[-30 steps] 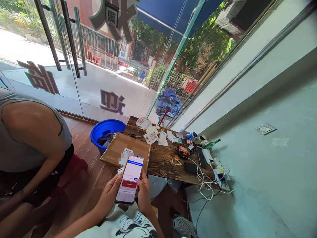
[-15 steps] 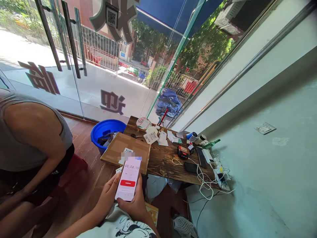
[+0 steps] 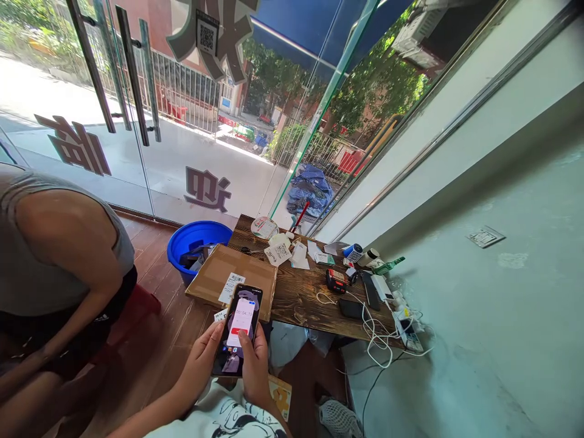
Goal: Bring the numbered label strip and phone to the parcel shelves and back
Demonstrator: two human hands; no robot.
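I hold a smartphone (image 3: 237, 328) upright in front of me with both hands. My left hand (image 3: 198, 359) wraps round its left edge and back. My right hand (image 3: 254, 365) grips its lower right side, with the thumb on the screen. The screen is mostly dark, with a small timer window and a red button in its middle. Just beyond the phone lies a flat cardboard parcel (image 3: 214, 274) with a white label, resting on the near left end of a low wooden table (image 3: 301, 298).
Paper labels, a tape roll (image 3: 264, 227), a small red and black device (image 3: 336, 280), a dark phone (image 3: 351, 308) and white cables (image 3: 378, 340) lie on the table. A blue basin (image 3: 196, 237) stands on the floor behind it. Another person (image 3: 55, 267) crouches at the left. Glass doors lie ahead.
The phone's display shrank from a full white timer page to a small window on a dark background. My right thumb moved up onto the screen. The hands stayed in place.
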